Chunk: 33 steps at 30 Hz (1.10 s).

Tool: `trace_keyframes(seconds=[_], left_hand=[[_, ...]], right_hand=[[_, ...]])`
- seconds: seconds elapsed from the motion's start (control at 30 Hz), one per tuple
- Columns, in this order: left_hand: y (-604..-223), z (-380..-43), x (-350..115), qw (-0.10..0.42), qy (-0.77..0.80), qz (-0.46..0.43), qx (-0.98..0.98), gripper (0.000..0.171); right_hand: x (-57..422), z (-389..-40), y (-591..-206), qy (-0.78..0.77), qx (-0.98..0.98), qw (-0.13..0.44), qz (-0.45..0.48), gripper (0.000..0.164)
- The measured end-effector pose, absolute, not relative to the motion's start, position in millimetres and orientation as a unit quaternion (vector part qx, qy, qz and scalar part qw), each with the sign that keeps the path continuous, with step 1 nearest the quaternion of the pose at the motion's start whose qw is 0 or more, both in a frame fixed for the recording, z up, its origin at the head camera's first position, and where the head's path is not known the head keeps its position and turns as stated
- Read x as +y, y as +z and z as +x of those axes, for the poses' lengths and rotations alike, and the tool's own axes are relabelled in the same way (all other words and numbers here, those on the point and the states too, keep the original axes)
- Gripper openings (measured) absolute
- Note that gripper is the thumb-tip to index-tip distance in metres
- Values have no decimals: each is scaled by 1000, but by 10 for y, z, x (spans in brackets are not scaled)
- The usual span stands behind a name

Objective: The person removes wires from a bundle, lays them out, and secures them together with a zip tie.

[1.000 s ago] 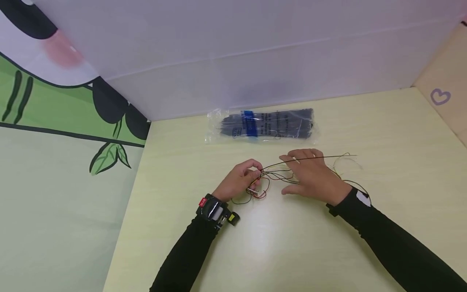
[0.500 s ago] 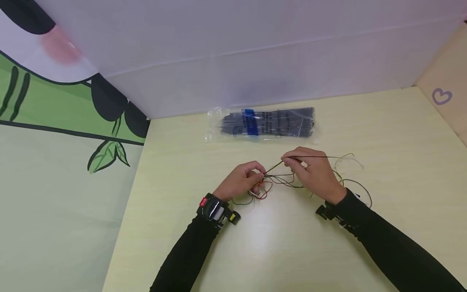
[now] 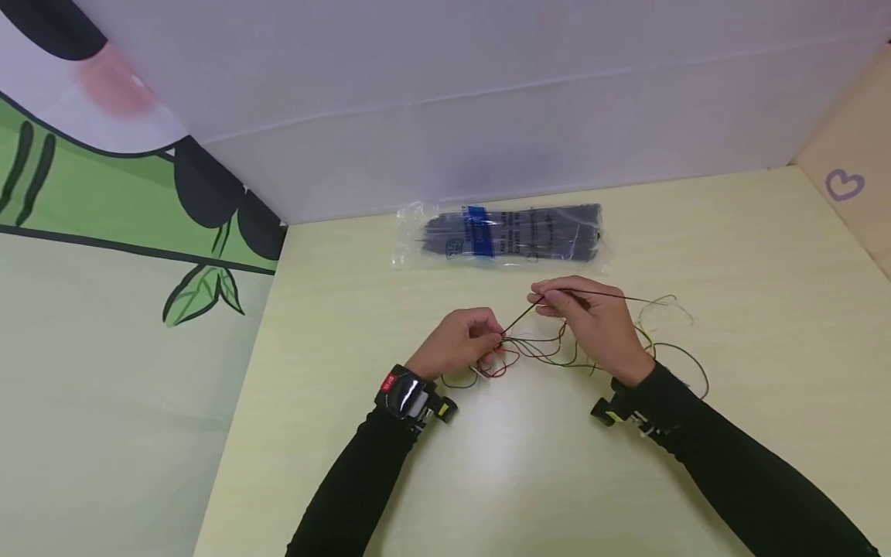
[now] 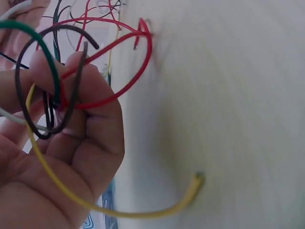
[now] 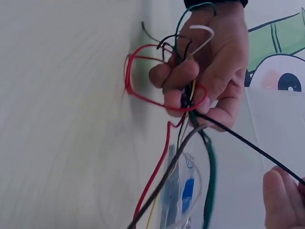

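My left hand (image 3: 459, 340) pinches a bundle of thin coloured wires (image 3: 536, 350) between thumb and fingers. Its short ends stick out in the left wrist view: a red wire (image 4: 148, 59) in loops, a yellow wire (image 4: 121, 213), a green wire (image 4: 40, 38) and dark ones. A white wire (image 5: 205, 29) shows in the right wrist view. To the right, my right hand (image 3: 595, 329) pinches one dark wire (image 3: 522, 312), drawn straight from the bundle. This wire's tail passes over the hand. Several other wires hang in loops below the right hand.
A clear plastic bag (image 3: 511, 234) of dark thin strips, with blue print, lies on the pale tabletop (image 3: 487, 495) near the back wall (image 3: 487, 139). Loose wire ends (image 3: 657, 309) spread right of the right hand. A drawn panel (image 3: 125, 232) stands at left.
My right hand, earlier spread with straight fingers over the wires, has taken the dark wire between thumb and fingers and moved slightly up and left. The left hand keeps hold of the bundle.
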<state>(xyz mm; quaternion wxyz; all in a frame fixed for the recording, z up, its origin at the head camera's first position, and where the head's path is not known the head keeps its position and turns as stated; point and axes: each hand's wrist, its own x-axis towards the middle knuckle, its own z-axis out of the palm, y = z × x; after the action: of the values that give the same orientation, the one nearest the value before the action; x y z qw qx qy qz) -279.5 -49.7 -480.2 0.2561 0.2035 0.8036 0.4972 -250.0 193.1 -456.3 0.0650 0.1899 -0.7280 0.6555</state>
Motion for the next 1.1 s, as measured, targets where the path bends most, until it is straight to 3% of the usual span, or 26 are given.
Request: trace_keyframes(seconds=[0.13,0.4,0.67,0.93,1.1], left_hand=[[-4803,-2800,-504,249,480,197,818,12],[-4787,-2793,-509,220,439,199,848,9],[-4785,-2779,-515,180,397,220,873,8],[-4747,-2744,-519,123,346,231,901,9],[-4714,-2734,-476,125,347,235,899,11]], right_hand=[[1910,-2487,-4553,738,-650,28,180,25],[1938,-2494,-4548,767,-619,57,161,26],[1936,-2505,-4527,756,-633,79,146,18],[1947,-2497,-4539,742,-659,41,121,21],[1927,-2462,-4562,750,-648,0,133,27]])
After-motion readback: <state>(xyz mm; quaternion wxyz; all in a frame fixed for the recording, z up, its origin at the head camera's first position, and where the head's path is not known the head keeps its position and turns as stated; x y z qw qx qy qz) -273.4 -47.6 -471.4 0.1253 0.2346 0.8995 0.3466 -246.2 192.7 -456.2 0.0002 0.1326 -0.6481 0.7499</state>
